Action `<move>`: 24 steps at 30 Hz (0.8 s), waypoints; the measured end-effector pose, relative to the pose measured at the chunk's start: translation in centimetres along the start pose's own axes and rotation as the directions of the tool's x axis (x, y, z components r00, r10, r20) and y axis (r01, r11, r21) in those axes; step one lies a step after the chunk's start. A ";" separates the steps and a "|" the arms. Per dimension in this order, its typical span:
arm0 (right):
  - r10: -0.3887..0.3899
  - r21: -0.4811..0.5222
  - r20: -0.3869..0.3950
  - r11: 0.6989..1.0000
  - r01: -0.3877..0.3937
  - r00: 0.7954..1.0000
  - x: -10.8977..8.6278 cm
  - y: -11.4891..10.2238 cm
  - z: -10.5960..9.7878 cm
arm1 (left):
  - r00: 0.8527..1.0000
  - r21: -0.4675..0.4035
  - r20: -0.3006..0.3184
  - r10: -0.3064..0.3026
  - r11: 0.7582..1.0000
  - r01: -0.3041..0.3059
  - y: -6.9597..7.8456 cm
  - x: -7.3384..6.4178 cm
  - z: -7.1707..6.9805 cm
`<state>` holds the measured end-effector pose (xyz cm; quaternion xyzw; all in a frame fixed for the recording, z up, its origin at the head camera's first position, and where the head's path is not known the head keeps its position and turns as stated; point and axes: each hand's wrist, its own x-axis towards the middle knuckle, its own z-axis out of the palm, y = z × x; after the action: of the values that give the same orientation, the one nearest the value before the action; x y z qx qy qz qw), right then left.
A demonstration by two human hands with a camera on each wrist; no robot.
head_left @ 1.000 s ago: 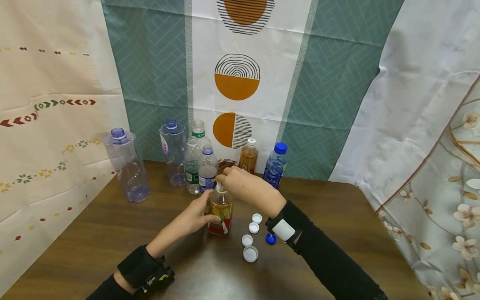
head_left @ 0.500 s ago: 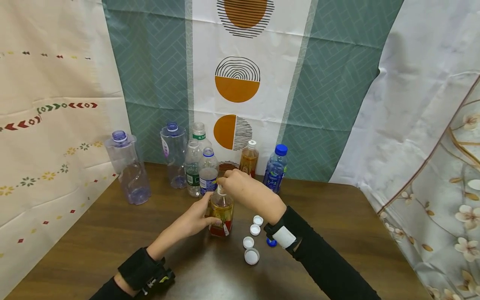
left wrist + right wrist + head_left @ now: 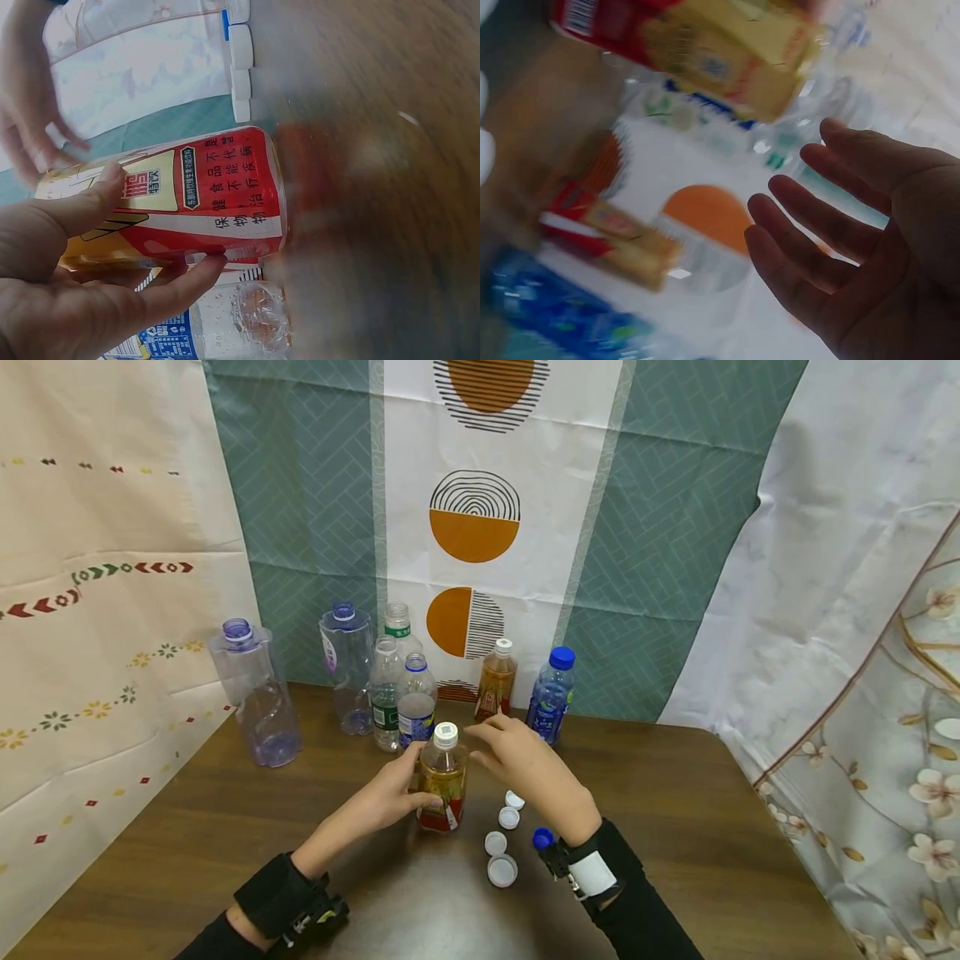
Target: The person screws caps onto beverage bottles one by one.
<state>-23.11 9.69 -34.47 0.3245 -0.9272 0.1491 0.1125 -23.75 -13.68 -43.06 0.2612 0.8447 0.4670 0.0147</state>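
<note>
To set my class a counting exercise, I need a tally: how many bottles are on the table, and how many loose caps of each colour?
Plastic bottles: 8
Loose white caps: 4
Loose blue cap: 1
Total: 13

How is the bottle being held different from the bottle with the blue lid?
The held bottle has a white cap; the blue-lidded bottle has a blue one. The held bottle's label is gold and red, while the blue-lidded bottle's looks mostly blue. The left hand grips the held bottle; no hand holds the blue-lidded bottle. Both stand on the table.
</note>
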 end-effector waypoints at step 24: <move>0.234 0.061 -0.040 0.971 -0.232 0.971 -9.3 9.4 4.0 | 0.999 -0.003 -0.025 -0.038 0.999 0.038 0.2 0.0 0.0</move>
<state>-22.40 20.55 -42.98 0.2129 -0.9515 0.1947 0.1070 -23.68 -13.61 -42.91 0.2392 0.8491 0.4707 0.0132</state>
